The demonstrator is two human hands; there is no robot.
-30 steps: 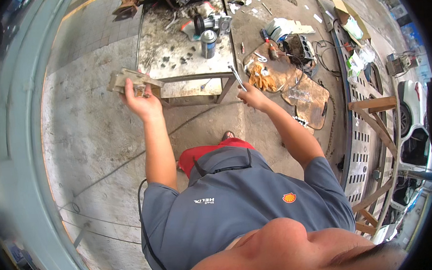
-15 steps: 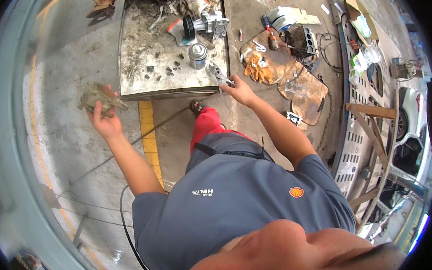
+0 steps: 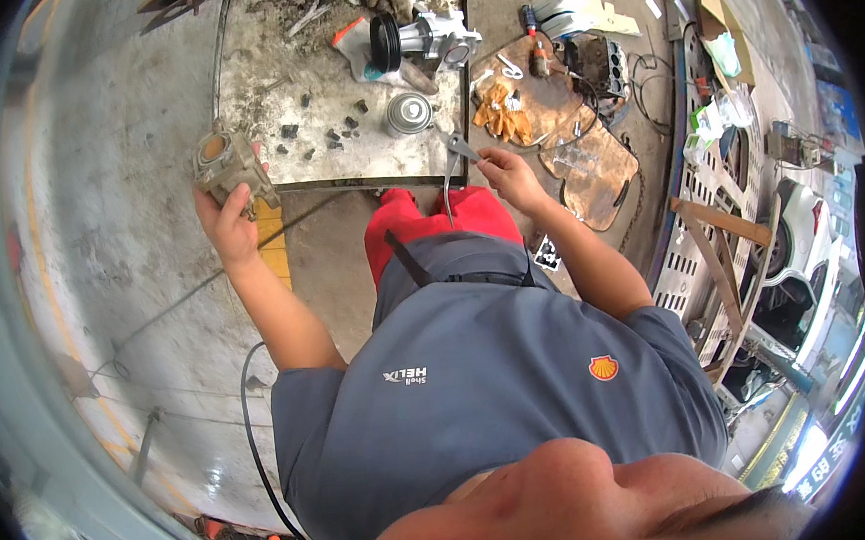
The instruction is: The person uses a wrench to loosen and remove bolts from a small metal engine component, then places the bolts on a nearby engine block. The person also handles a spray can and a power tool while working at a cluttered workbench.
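So the cast metal housing point(image 3: 230, 167) is in my left hand point(image 3: 228, 219), fingers wrapped round its lower body, held up just off the left corner of the surface point(image 3: 270, 101). My right hand point(image 3: 508, 169) is closed on a slim bent metal tool point(image 3: 454, 168), pinched near its head, with the handle hanging down over the front edge.

If I were doing this well, I'd keep the housing's round opening facing up so I can see into it, brace that wrist against the surface edge, and choke up on the tool so the tip doesn't wander. I'd say the small dark bits point(image 3: 328, 132) scattered on the plate are easy to knock off, so go slow.

Around that: a round silver can point(image 3: 409, 113) sits near the front right of the surface, with a black pulley on a silvery pump body point(image 3: 416, 38) behind it. Orange gloves point(image 3: 504, 114) lie on the brown cardboard point(image 3: 586, 164) on the floor. Far right, a tan carton point(image 3: 710, 10) and clear plastic bags point(image 3: 728, 114) with green bits; I can't make out their labels.
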